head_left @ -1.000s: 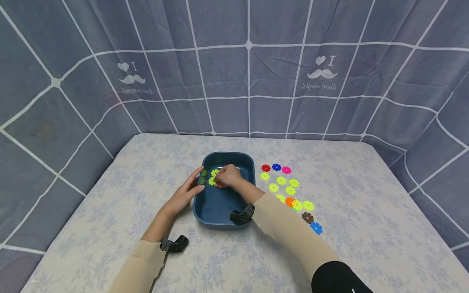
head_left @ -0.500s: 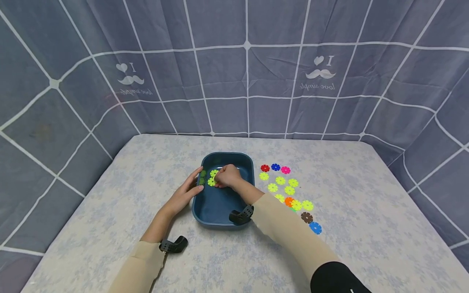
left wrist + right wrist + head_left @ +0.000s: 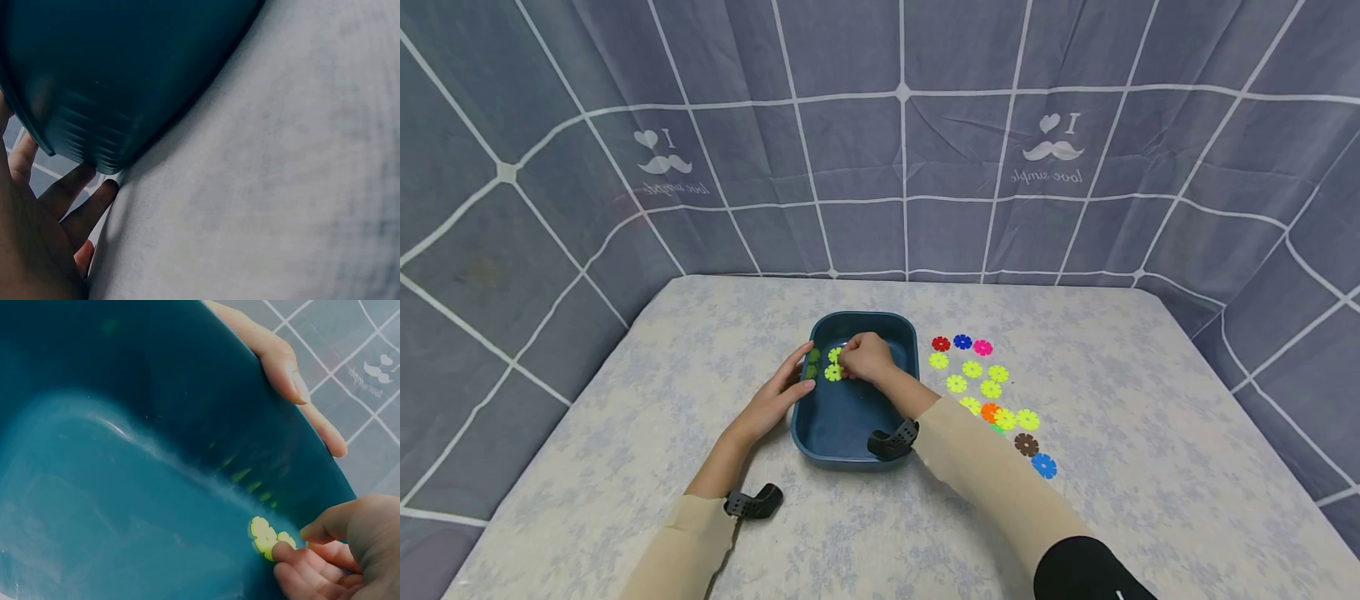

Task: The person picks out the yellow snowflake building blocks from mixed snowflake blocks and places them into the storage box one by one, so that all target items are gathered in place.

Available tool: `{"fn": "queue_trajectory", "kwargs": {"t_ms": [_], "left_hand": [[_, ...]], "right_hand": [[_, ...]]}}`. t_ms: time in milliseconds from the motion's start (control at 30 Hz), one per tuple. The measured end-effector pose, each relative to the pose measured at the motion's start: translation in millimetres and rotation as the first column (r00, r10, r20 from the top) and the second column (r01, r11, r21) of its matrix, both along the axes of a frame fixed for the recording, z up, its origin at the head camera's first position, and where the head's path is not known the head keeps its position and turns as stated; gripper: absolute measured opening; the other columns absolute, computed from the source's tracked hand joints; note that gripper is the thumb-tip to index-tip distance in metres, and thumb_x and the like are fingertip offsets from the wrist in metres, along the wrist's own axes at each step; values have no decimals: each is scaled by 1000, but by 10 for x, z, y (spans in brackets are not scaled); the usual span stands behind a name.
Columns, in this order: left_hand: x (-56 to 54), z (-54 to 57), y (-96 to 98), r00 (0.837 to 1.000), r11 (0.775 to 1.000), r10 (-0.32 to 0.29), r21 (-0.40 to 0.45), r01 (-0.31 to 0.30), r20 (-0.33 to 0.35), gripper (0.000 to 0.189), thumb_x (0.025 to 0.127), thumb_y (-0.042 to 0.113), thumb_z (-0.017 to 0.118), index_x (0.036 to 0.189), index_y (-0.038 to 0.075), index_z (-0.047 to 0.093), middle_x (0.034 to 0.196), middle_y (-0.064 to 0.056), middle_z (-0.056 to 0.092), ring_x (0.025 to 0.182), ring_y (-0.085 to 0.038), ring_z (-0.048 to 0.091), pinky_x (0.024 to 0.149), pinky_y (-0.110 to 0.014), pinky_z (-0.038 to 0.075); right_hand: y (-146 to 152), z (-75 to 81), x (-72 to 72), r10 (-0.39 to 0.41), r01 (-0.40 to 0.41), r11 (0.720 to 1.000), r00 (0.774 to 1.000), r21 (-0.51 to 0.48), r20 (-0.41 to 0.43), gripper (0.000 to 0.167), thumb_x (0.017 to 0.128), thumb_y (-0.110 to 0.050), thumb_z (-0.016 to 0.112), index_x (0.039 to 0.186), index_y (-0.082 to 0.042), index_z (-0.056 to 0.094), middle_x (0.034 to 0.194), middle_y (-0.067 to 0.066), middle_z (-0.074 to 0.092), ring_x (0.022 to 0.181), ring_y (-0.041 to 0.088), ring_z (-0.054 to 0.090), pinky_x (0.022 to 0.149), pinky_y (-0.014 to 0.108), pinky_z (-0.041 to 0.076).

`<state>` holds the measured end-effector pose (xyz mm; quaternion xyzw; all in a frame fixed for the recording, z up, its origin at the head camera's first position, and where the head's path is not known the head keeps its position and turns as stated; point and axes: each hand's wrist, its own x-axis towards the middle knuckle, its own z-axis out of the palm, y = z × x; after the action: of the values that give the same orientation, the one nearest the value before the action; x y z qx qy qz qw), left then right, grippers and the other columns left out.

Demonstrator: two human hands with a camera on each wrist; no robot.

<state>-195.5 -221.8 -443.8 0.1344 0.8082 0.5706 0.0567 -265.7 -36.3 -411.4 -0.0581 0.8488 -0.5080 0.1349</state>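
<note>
My left hand (image 3: 772, 402) rests on the left side of a dark blue plastic tub (image 3: 838, 457), its fairly straight fingers spread along the rim and outer wall. Inside the tub my right hand (image 3: 868, 360) has thumb and fingers drawn together at the left wall. It pinches a yellow-green notched toy disc (image 3: 287, 538), mostly covered by the fingertips. Right beside that lie more yellow-green discs (image 3: 260, 531) on the tub floor. Green reflections of them show on the inner wall.
On the patterned tablecloth (image 3: 1120, 400) right of the tub lie several more notched discs: mostly yellow-green (image 3: 991, 389), plus a red disc (image 3: 941, 343), a pink disc (image 3: 982, 347), a brown disc (image 3: 1026, 445) and a light blue disc (image 3: 1043, 466). A grey-blue curtain (image 3: 865, 167) surrounds the table.
The right hand has shifted slightly away from the far-left discs in the tub, showing more of the nearer one. The left hand stays on the rim. The whole view drifts a little.
</note>
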Motion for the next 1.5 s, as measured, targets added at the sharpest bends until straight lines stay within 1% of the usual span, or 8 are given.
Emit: {"fn": "queue_trajectory", "kwargs": {"t_ms": [200, 400, 567, 667, 933, 1067, 1267, 1500], "left_hand": [[7, -11, 13, 1000, 1000, 0, -1, 0, 7, 60, 104, 19, 45, 158, 24, 19, 158, -21, 18, 143, -42, 20, 108, -62, 25], [-2, -9, 30, 1000, 1000, -8, 10, 8, 7, 61, 104, 21, 46, 158, 24, 18, 158, -23, 19, 142, -43, 22, 108, -62, 26], [62, 159, 89, 1000, 1000, -5, 0, 5, 23, 62, 103, 18, 46, 158, 15, 16, 157, -27, 18, 142, -46, 21, 108, -63, 26], [80, 207, 99, 999, 1000, -8, 18, 7, 35, 62, 103, 16, 46, 157, 12, 17, 157, -28, 17, 141, -47, 21, 108, -63, 25], [14, 16, 23, 1000, 1000, 5, 11, -5, 11, 61, 103, 19, 47, 158, 23, 19, 158, -23, 19, 142, -44, 23, 108, -62, 26], [10, 2, 12, 1000, 1000, 3, 20, -3, 1, 61, 103, 18, 47, 157, 23, 19, 157, -24, 20, 142, -44, 23, 108, -63, 25], [13, 7, 14, 1000, 1000, 6, 12, -6, 0, 61, 103, 19, 47, 157, 23, 20, 158, -23, 19, 143, -43, 21, 109, -62, 24], [8, -9, 2, 1000, 1000, 3, 16, -3, -8, 61, 103, 18, 47, 157, 23, 20, 156, -25, 21, 142, -44, 24, 109, -62, 25]], "right_hand": [[18, 6, -6, -1, 0, 999, 1000, -46, -18, 12, 91, -6, 64, 84, 1, 71, 78, 8, 68, 61, 15, 65, 63, 30, 56], [81, 97, 0, 32, -32, 987, 999, -159, -3, 10, 92, -4, 64, 96, 4, 69, 90, 14, 67, 77, 28, 70, 73, 38, 58], [163, 241, 47, 102, -102, 969, 995, -225, -15, 17, 94, -5, 62, 104, 8, 67, 98, 21, 66, 84, 32, 69, 80, 43, 56], [207, 307, 71, 129, -126, 960, 992, -248, -7, 21, 94, -6, 62, 108, 10, 66, 101, 23, 66, 87, 33, 69, 81, 44, 55], [335, 417, 85, 138, -126, 948, 990, -292, 20, 27, 96, -9, 61, 114, 11, 63, 109, 26, 65, 94, 38, 67, 86, 47, 53], [420, 438, 67, 117, -105, 948, 993, -302, 23, 26, 95, -10, 62, 113, 9, 64, 107, 26, 66, 87, 32, 70, 84, 43, 55], [564, 476, 72, 96, -82, 942, 995, -325, 29, 21, 94, -8, 63, 108, 7, 65, 90, 15, 69, 76, 20, 70, 87, 47, 53], [716, 517, 111, 77, -58, 946, 996, -320, 45, 25, 94, -10, 63, 112, 7, 64, 97, 18, 68, 78, 19, 70, 85, 42, 55]]}}
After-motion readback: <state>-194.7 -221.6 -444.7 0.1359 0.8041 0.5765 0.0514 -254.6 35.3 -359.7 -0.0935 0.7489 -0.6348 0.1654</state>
